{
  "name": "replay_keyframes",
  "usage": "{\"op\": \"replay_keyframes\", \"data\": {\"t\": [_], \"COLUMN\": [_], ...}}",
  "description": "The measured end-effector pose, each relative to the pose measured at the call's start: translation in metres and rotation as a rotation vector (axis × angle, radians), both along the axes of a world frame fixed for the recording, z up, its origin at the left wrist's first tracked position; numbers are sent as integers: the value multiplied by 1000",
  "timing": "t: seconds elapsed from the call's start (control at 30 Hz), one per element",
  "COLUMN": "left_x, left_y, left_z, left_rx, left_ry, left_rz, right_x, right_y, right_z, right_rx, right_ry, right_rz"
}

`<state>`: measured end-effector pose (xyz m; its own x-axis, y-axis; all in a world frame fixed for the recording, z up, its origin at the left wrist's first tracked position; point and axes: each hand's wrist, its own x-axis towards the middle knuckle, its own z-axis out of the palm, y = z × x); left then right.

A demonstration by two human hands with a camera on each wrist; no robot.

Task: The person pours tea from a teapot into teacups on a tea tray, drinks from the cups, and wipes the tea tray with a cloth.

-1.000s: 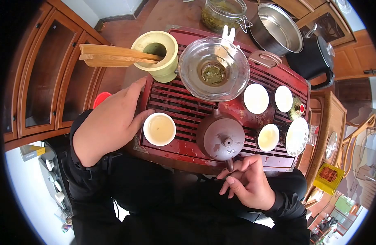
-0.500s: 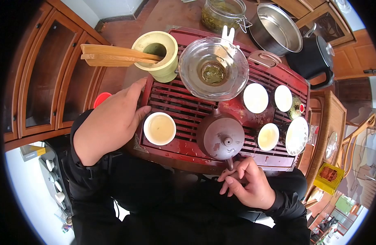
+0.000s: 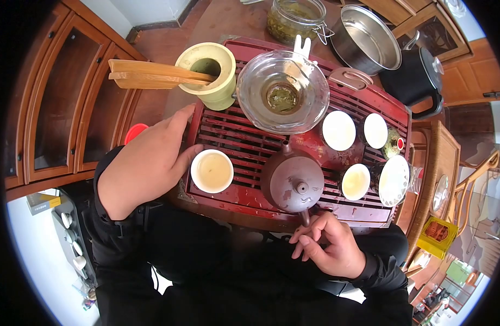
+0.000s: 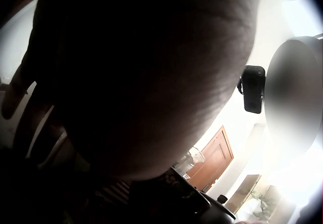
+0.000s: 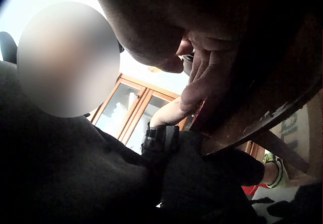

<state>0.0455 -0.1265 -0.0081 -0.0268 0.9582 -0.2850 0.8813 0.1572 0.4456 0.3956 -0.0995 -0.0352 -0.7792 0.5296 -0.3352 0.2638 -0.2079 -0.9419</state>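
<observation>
The left hand [image 3: 147, 163] lies relaxed at the tea tray's [image 3: 250, 205] edge, its thumb just beside the filled white cup [image 3: 212, 171]; contact is unclear and some fingers are hidden. The brown clay teapot [image 3: 293, 182] sits on the tray, its handle partly covered by the right hand [image 3: 334, 247], fingers loosely bent, holding nothing visible. The left wrist view is mostly dark

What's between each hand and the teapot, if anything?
Left hand: the white cup of pale liquid, at the near left of the slatted tray, stands between it and the teapot. Right hand: nothing visible between its fingers and the handle.
</observation>
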Motion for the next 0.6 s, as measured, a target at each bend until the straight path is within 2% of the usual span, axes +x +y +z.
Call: {"op": "replay_keyframes", "data": {"t": [0.6], "left_x": [2], "left_y": [0], "left_z": [4], "left_rx": [44], "left_ry": [-44], "left_rz": [-22], "right_x": [1], "right_y": [0], "right_z": [-1], "right_rx": [-32], "right_ry": [1], "right_rz": [-5]}}
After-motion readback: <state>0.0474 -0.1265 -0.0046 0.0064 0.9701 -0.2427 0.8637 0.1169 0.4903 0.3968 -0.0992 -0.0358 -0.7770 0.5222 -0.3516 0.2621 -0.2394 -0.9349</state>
